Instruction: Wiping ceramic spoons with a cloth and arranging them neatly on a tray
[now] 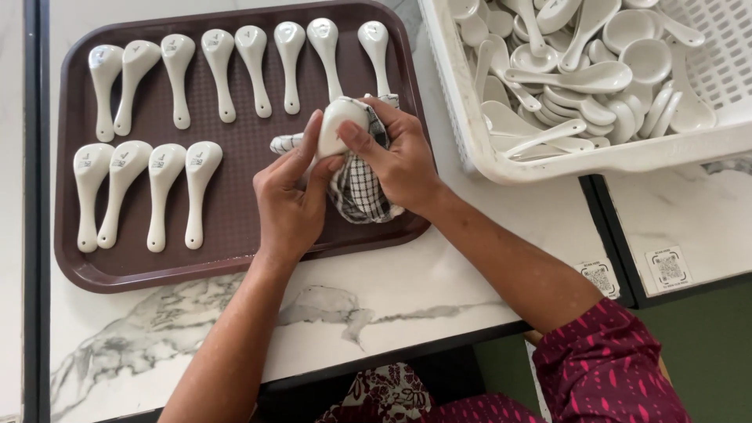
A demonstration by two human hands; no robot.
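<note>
On the left, a dark brown tray (235, 258) lies on a white marble-patterned table (439, 298). Two rows of white ceramic soup spoons rest on it bowl-end far, handles pointing near: a far row (227, 70) of eight running across the tray and a near row (141, 192) of four at its left side.

Over the right part of the tray the two hands meet. The left hand (290, 204) comes up from the near side; its thumb and forefinger are stretched up and press against the left flank of a white spoon (338, 121), the other fingers curled beneath it, mostly hidden. The spoon stands bowl-up between the hands, its handle lost in a black-and-white checked cloth (356, 184). The right hand (403, 160) wraps that cloth around the spoon from the right, fingers bent and close together, the thumb laid on the bowl's near side.

Judging by its look, the spoon is glazed ceramic: stiff, fairly light, smooth and likely slippery, and liable to chip or break if dropped on the tray or table. The bowl seems the surest place to grip, with the soft cloth adding friction around the thin handle.

Far right, a white slotted plastic basket (548, 160) sits well apart from the hands, piled with more white spoons (580, 74) lying every way
</note>
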